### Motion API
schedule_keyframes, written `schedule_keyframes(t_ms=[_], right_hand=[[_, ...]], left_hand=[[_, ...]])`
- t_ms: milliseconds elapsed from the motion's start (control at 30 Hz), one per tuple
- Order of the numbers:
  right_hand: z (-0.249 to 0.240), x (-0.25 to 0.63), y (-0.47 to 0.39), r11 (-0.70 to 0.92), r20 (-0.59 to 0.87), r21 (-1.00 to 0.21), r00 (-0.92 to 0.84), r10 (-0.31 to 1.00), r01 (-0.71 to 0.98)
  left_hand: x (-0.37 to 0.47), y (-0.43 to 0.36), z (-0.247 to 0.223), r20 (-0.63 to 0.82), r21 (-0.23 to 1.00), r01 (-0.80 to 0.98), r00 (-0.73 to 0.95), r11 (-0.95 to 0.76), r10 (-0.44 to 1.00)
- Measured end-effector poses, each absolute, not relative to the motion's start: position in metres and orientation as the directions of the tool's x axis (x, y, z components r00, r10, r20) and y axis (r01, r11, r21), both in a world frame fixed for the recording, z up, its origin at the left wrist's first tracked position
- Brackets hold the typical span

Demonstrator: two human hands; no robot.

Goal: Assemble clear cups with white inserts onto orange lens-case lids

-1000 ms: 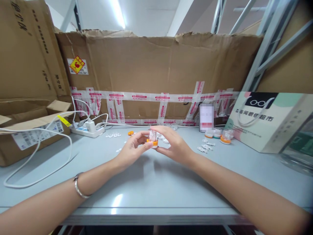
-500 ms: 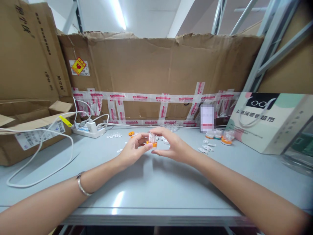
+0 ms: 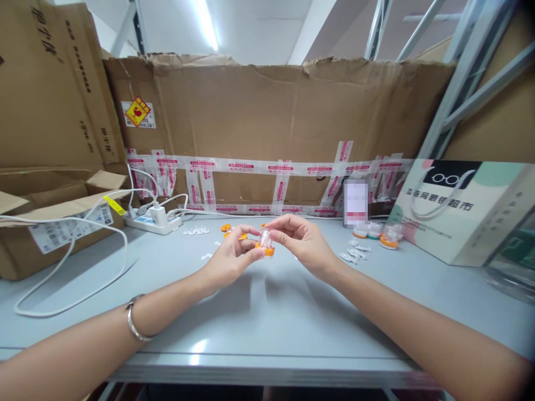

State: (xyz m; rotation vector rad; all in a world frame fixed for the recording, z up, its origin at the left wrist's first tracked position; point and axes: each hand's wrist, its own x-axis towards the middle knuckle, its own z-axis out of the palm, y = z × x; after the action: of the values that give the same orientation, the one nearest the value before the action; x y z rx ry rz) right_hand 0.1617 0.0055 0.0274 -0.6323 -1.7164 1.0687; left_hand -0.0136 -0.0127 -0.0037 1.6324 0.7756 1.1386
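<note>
Above the table, a small clear container with an orange base (image 3: 264,251) is held slightly tilted between my two hands. My left hand (image 3: 234,257) is closed on it from the left, thumb at the orange base. From the right, my right hand (image 3: 308,245) pinches its clear upper part between thumb and fingers. Whitish pieces seem to show inside, too small to make out. Behind my left fingers lie orange caps (image 3: 226,228) on the table, one partly hidden.
Small white flat pieces (image 3: 196,230) lie at the left, with more white pieces (image 3: 355,254) at the right. Several clear containers with coloured bases (image 3: 388,243) stand by a phone-like screen (image 3: 356,203) and a paper bag (image 3: 455,223). A power strip (image 3: 156,224) and an open carton (image 3: 62,223) stand left.
My right thumb has moved from below the container up to its clear upper part, so the hand now pinches there. The container has tilted and shifted slightly right.
</note>
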Motion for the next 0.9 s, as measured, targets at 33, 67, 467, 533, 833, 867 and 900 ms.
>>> schedule_keyframes(t_ms=[33, 67, 467, 533, 833, 867, 900], right_hand=[[0.028, 0.162, 0.005, 0.481, 0.466, -0.874, -0.393, 0.793, -0.065], [0.028, 0.163, 0.005, 0.483, 0.466, -0.873, -0.406, 0.786, -0.066], [0.024, 0.165, 0.010, 0.526, 0.495, -0.849, -0.427, 0.756, -0.053], [0.023, 0.163, 0.010, 0.519, 0.492, -0.853, -0.410, 0.768, -0.050], [0.017, 0.159, 0.010, 0.457, 0.454, -0.885, -0.381, 0.805, -0.088], [0.017, 0.160, 0.011, 0.449, 0.448, -0.889, -0.384, 0.807, -0.091], [0.017, 0.161, 0.012, 0.442, 0.441, -0.892, -0.389, 0.809, -0.093]], left_hand=[[-0.014, -0.014, -0.002, 0.321, 0.943, -0.044, 0.367, -0.329, 0.873], [-0.014, -0.014, -0.001, 0.326, 0.943, -0.063, 0.372, -0.326, 0.869], [-0.015, -0.014, -0.005, 0.333, 0.928, 0.046, 0.344, -0.370, 0.878], [-0.014, -0.015, -0.005, 0.347, 0.916, 0.085, 0.318, -0.391, 0.882], [-0.011, -0.017, -0.006, 0.414, 0.886, 0.086, 0.292, -0.455, 0.862], [-0.012, -0.018, -0.005, 0.412, 0.886, 0.092, 0.288, -0.454, 0.864], [-0.012, -0.018, -0.004, 0.405, 0.889, 0.102, 0.282, -0.447, 0.870]])
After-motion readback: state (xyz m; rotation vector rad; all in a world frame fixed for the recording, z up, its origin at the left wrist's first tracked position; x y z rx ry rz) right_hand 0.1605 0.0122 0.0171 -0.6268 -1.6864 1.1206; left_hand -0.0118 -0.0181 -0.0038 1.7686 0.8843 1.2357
